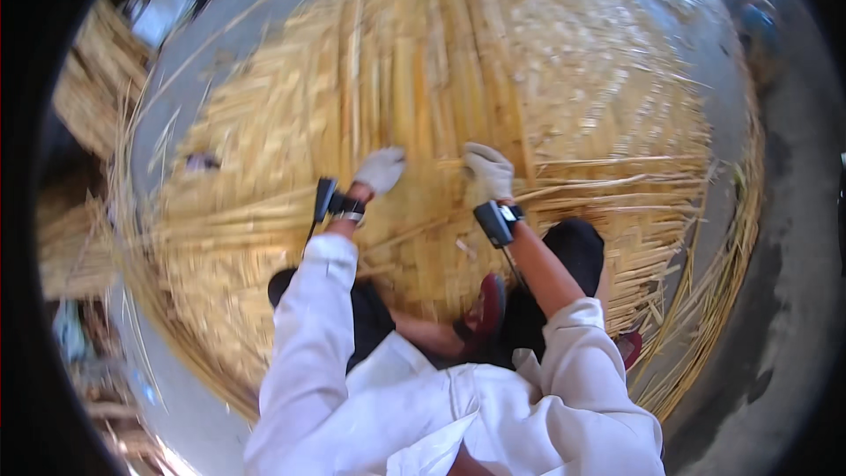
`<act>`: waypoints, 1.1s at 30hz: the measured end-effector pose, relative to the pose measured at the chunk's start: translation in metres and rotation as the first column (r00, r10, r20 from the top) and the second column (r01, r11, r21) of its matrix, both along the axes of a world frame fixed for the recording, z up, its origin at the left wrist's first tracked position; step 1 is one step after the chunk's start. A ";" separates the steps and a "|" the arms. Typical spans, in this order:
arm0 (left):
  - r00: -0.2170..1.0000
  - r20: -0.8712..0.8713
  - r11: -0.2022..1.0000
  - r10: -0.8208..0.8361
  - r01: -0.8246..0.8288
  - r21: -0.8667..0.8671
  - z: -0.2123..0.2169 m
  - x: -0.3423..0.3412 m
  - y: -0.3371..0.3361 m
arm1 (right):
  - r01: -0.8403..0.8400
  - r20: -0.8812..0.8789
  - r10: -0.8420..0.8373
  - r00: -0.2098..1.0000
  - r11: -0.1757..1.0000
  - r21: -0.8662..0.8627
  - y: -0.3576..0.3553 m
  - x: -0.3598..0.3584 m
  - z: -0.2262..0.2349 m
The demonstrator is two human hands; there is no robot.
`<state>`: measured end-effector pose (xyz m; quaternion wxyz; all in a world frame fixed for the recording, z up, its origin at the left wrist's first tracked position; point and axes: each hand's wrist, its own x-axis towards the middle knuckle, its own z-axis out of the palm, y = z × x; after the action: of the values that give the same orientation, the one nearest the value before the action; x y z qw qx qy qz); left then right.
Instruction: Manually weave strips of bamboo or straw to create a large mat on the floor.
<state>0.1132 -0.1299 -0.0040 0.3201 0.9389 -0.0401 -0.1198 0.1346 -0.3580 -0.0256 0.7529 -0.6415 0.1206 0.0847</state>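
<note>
Both arms reach forward from white sleeves onto a large woven bamboo mat (493,106) spread over the grey floor (793,238). The gloved left hand (381,169) and gloved right hand (490,171) press palm-down near the mat's middle, close together; blur hides whether the fingers are apart or pinching a strip. A dark device (495,222) is strapped at each wrist. Loose strips (705,317) fringe the mat's edge.

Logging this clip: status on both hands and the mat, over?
Left hand and right hand, gloved, pressed flat on woven bamboo mat. Grip unclear through blur. Loose strips fringe the edge; nothing blocking.
</note>
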 end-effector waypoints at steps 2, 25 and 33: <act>0.989 0.078 0.981 0.125 -0.111 -0.160 -0.019 -0.014 0.015 | 0.037 -0.143 -0.026 0.989 0.997 0.073 0.010 -0.024 0.018; 0.963 0.240 0.983 0.124 -0.153 0.102 0.008 -0.010 -0.083 | -0.307 0.215 0.341 0.915 0.935 -0.179 -0.086 0.006 0.101; 0.789 0.068 0.765 0.611 -0.566 -0.307 -0.006 -0.004 -0.100 | -0.308 0.122 0.659 0.742 0.497 -0.811 -0.018 0.074 0.010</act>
<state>0.1090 -0.2296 -0.0097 0.4619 0.8575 0.2152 0.0711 0.2088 -0.3761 -0.0151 0.3693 -0.8996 -0.2100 0.1015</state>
